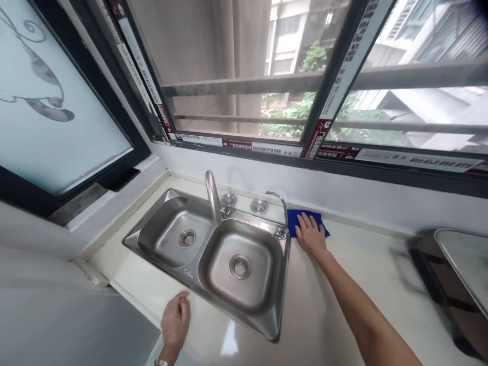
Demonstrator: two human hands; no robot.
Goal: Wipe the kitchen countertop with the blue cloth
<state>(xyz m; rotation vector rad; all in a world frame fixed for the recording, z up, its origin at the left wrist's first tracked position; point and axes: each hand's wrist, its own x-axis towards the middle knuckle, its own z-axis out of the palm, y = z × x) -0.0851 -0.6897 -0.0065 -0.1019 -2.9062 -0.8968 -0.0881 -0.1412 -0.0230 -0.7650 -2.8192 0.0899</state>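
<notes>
A blue cloth lies on the countertop just right of the sink, against the window wall. My right hand rests flat on this cloth, fingers stretched and spread over it. At the counter's front edge, my left hand is loosely curled beside the sink, with nothing visible in it. Between my hands is a steel double-bowl sink, both bowls bare. A tall faucet rises behind the divider. Near the cloth stands a thin curved tap.
Two clear round drain strainers sit behind the sink. A dark appliance with a glassy top stands on the counter at the right. The window frame runs along the back, and a frosted panel is at the left.
</notes>
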